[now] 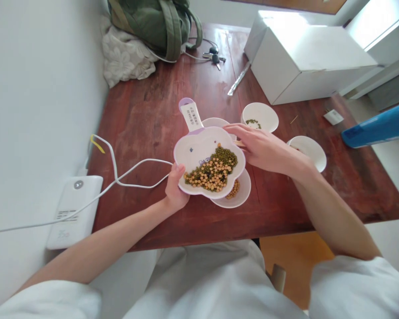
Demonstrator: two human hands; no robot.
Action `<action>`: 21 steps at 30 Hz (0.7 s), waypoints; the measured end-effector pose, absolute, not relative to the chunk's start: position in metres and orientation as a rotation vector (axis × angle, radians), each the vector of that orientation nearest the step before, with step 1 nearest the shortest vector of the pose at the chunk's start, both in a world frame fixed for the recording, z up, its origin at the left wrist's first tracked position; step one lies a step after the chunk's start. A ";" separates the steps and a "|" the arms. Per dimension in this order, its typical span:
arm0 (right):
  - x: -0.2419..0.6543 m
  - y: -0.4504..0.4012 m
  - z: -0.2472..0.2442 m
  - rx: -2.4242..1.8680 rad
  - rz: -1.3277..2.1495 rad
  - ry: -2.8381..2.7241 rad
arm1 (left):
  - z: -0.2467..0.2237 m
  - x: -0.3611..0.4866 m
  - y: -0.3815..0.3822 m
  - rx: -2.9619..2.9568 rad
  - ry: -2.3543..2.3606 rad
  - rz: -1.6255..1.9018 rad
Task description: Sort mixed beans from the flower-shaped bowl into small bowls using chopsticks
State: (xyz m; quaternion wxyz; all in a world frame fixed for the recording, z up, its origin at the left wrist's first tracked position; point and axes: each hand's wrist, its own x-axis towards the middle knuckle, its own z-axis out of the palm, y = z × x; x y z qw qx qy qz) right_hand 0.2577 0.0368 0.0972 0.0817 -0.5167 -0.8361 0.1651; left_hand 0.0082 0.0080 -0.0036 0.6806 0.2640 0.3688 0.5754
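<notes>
A white, purple-rimmed dish (194, 148) with a labelled handle holds mixed green beans (226, 155) and yellow beans (213, 173). My left hand (177, 188) grips its lower left edge, thumb over the rim. My right hand (259, 146) is at the upper right edge, fingers closed around a thin light stick (239, 143) that shows only in part. Under the dish, a white bowl (242, 195) with yellow beans is partly covered, and another bowl (216, 122) peeks out behind. A bowl (269, 117) with some green beans stands beyond my right hand.
Another bowl (314, 153) is right of my right wrist. A white box (286, 66), blue object (379, 126), small packet (333, 117), foil strip (238, 79), keys (215, 57) and green backpack (153, 26) lie around. A power bank (75, 212) with white cable is at left.
</notes>
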 end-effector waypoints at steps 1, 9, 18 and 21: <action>0.263 0.028 0.100 -1.595 0.444 -2.468 | -0.004 0.009 0.007 0.596 0.811 1.298; 0.286 -0.036 0.094 -1.844 0.518 -2.404 | -0.005 0.010 0.006 0.646 0.784 1.273; 0.268 -0.036 0.078 -1.740 0.761 -2.509 | -0.002 0.008 0.006 0.641 0.807 1.265; 0.269 -0.038 0.091 -1.649 0.944 -2.529 | -0.004 0.006 0.007 0.631 0.799 1.247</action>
